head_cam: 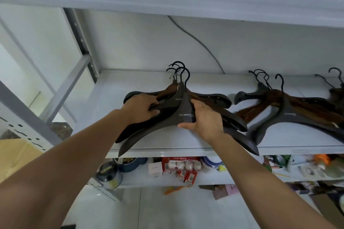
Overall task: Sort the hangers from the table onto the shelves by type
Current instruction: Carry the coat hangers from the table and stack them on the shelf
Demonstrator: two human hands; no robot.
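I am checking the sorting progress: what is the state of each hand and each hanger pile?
left hand: grips the hanger stack at its left side
right hand: grips the top hanger at its middle
hanger stack: lies on the shelf, held by both hands
second hanger pile: lies on the shelf, untouched

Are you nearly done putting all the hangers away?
Partly. Done: one pile of hangers already lies on the shelf, off to the right. In hand: the left hand and right hand grip a stack of dark hangers on that same shelf. Left: I cannot tell, because the table is out of view.
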